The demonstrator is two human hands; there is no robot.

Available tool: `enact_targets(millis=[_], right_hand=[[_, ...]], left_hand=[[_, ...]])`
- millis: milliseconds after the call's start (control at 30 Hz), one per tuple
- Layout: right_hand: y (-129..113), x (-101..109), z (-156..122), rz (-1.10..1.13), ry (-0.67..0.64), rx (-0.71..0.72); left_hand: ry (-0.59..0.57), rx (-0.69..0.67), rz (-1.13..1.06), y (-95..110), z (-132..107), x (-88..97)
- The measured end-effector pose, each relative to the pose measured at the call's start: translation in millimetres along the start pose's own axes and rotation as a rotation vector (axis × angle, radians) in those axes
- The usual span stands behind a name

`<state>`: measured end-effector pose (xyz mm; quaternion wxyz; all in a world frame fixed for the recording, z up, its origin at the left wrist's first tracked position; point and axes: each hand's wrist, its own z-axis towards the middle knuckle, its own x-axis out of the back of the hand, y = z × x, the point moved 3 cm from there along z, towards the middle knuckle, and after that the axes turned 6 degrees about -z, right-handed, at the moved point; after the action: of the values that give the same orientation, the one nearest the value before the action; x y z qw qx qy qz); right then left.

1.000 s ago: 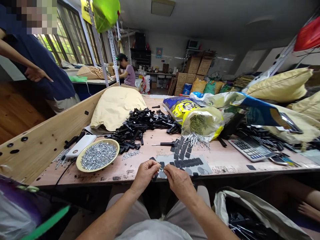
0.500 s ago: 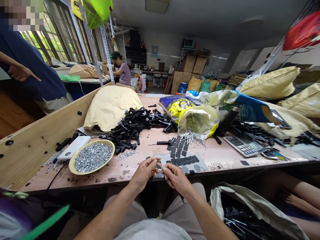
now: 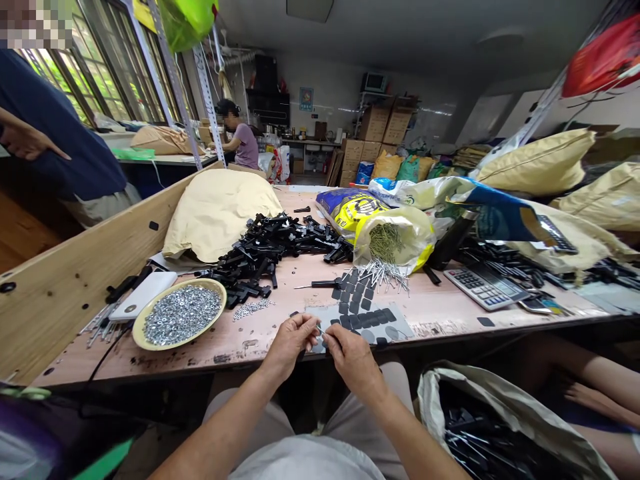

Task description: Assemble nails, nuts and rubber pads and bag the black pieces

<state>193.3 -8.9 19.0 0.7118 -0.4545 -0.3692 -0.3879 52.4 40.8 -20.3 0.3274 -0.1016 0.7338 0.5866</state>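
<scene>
My left hand [image 3: 294, 340] is closed at the table's front edge, thumb and fingers pinched. A dark piece, seemingly a black plastic part [image 3: 301, 355], peeks out beneath its palm. My right hand [image 3: 349, 350] pinches a thin metal rod [image 3: 321, 330] that spans the small gap between both hands' fingertips. Fingers cover most of what is held. Just beyond lies a grey sheet with black rounded pads [image 3: 373, 320]. Farther off rests a black handle-like part with a thin rod [image 3: 325, 284]. Metal pins [image 3: 383, 275] spill from a yellow and purple bag [image 3: 357, 212].
A bowl of small metal nuts [image 3: 183, 313] stands left, near a white power bank [image 3: 144, 297]. Black plastic parts [image 3: 280, 247] are heaped behind. A calculator [image 3: 485, 287] sits right. An open sack [image 3: 430, 400] stands below the right edge. A person in dark blue [image 3: 65, 127] stands left.
My right fingers have shifted slightly and more of the thin rod shows between the hands. The whole view has moved a little; the things on the table have stayed put.
</scene>
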Motion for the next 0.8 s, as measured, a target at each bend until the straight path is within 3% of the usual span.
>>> enact_targets(millis=[133,400,533,700,800], right_hand=[[1,0,0,-0.058,0.006,0.033],[-8,0,2,-0.215,0.096,0.058],[-7,5,6,0.067,-0.005,-0.037],[-2,-1,7,0.673,-0.342,-0.310],[0,0,8,0.561,-0.322,-0.280]], left_hand=[[-0.035,-0.051,0.034,2,0,-0.8],[0.079,-0.094,0.000,0,1,-4.4],[0.069,-0.089,-0.026,2,-1,-4.0],[0.007,-0.102,-0.026,4,-5,-3.2],[0.035,-0.096,0.017,3,-4,-2.8]])
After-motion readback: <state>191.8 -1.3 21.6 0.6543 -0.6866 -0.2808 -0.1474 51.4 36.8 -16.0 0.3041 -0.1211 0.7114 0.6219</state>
